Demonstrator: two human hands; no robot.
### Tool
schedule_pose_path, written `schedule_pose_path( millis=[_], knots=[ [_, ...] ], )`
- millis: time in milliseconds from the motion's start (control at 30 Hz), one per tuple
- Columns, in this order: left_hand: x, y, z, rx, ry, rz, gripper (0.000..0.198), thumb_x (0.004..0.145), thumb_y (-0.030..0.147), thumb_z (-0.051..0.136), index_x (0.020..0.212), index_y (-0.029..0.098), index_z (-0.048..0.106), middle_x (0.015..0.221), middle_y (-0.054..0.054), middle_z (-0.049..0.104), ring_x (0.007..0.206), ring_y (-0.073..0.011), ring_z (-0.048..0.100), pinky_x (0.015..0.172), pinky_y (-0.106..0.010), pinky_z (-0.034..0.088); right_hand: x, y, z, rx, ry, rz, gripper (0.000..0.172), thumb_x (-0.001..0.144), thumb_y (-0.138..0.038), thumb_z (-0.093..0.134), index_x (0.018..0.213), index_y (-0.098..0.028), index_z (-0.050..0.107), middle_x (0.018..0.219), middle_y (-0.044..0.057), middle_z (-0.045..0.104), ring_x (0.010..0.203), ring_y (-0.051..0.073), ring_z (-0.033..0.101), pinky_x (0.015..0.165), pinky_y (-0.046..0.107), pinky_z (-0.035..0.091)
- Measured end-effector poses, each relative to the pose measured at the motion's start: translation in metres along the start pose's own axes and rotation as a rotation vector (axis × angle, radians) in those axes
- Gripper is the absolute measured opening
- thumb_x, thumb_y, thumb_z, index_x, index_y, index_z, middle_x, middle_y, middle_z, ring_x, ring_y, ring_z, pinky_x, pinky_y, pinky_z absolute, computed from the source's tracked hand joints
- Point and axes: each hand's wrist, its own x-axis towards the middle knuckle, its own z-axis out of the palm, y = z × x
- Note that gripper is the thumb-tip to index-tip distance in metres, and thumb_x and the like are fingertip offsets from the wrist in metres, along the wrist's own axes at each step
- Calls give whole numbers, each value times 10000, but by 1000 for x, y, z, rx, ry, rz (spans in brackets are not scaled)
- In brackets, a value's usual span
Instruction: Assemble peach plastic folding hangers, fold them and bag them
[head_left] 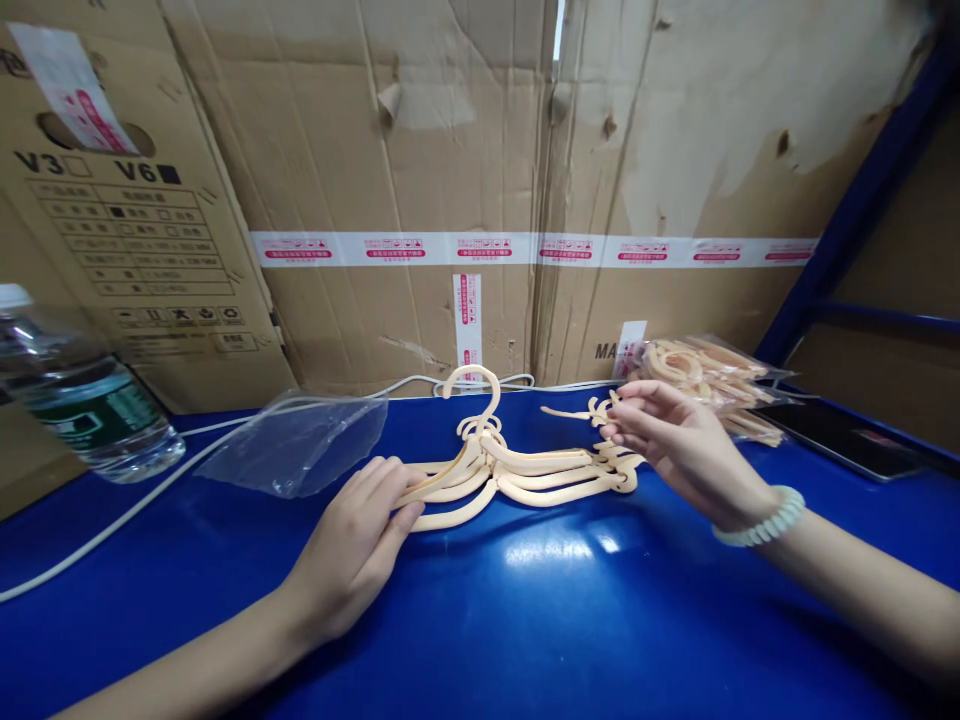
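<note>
The left hand point(352, 545) closes its grip over one end of the stacked cream plastic hangers point(525, 470). The right hand point(679, 445) touches the other end; I cannot tell whether its grip is closed. Brown cardboard boxes point(375, 150) back the glossy blue worktop point(562, 620) carrying the stack, with a clear plastic bag point(300, 445) just beside it.

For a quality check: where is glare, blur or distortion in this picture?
Head view: glare on the blue table before the hangers; water bottle at the left edge looks stretched and soft; top right corner is blurred; left hand and right hand are sharp.
</note>
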Motion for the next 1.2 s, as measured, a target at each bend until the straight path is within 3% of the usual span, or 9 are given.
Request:
schedule_pose_path(
  millis=[200, 333, 400, 533, 767, 933, 1200],
  knots=[
    [0, -2, 1, 7, -12, -10, 229, 977, 272, 371, 974, 205, 590, 913, -56, 607, 863, -237, 526, 816, -372, 421, -2, 5, 1, 99, -32, 226, 710, 589, -153, 884, 1202, -305, 560, 916, -33, 660, 814, 136, 709, 820, 259, 574],
    [-1, -3, 2, 14, -20, -9, 236, 982, 273, 363, 1004, 207, 589, 959, -61, 628, 899, -240, 538, 837, -388, 424, 5, 8, -5, 75, -131, 306, 377, 592, -231, 892, 883, -189, 657, 840, -5, 657, 865, 153, 692, 892, 280, 540],
    [-1, -3, 1, 23, -15, 1, 226, 980, 267, 371, 1015, 213, 588, 977, -58, 635, 911, -241, 547, 855, -398, 423, 8, 10, -8, 18, -197, 299, 302, 619, -274, 881, 764, -171, 637, 801, 2, 655, 837, 153, 676, 860, 286, 539],
    [-1, 0, 0, 47, 0, 14, 212, 973, 247, 386, 984, 216, 595, 980, -54, 655, 923, -240, 569, 869, -395, 436, 9, 10, -11, -80, -287, 344, 315, 645, -342, 865, 763, -153, 643, 840, 38, 679, 713, 123, 626, 747, 279, 549],
    [0, 4, -2, 45, -7, 30, 218, 978, 242, 378, 942, 214, 591, 936, -51, 650, 901, -239, 570, 834, -376, 437, 7, 7, -11, -18, -414, 519, 256, 703, -336, 835, 777, -147, 678, 824, 20, 674, 787, 113, 657, 821, 242, 555],
    [0, 4, -3, 1, -27, 35, 209, 987, 230, 369, 926, 204, 567, 923, -55, 622, 884, -237, 548, 874, -401, 409, 6, 7, -9, -18, -447, 565, 210, 753, -298, 803, 797, -136, 677, 829, 29, 701, 728, 91, 682, 707, 178, 571],
    [0, 4, -2, -13, -14, 37, 198, 983, 221, 377, 949, 206, 572, 943, -61, 622, 891, -236, 540, 832, -387, 419, 4, 0, -7, 28, -471, 618, 237, 767, -302, 789, 792, -151, 608, 882, 71, 733, 860, 172, 735, 715, 213, 582]
  ],
)
